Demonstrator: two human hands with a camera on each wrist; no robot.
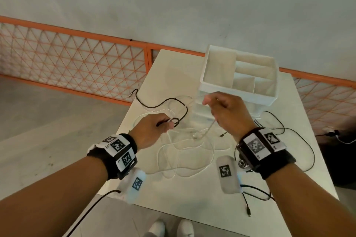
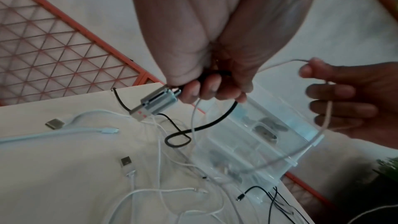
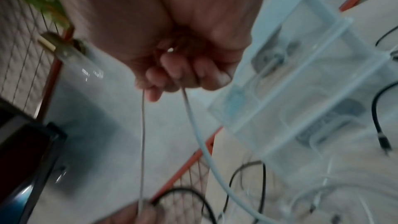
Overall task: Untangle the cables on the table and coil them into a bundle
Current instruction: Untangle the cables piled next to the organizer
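Observation:
My left hand (image 1: 154, 127) hovers over the white table (image 1: 173, 194) and grips a thick black cable (image 2: 217, 121) near its silver plug (image 2: 158, 103), along with a thin white strand. That black cable (image 1: 165, 102) snakes back toward the table's far left edge. My right hand (image 1: 225, 111) is raised in front of the bin, fingers curled round a thin white cable (image 3: 193, 122) that hangs down in two strands. More white cables (image 1: 185, 152) lie tangled in loops on the table between my hands. Thin black cables (image 1: 300, 140) trail at the right.
A white divided bin (image 1: 240, 75) stands at the table's far right on a clear box (image 2: 258, 135). An orange mesh fence (image 1: 73, 63) runs behind the table. The grey floor drops away left of the table edge. My white shoes (image 1: 169, 227) show below the near edge.

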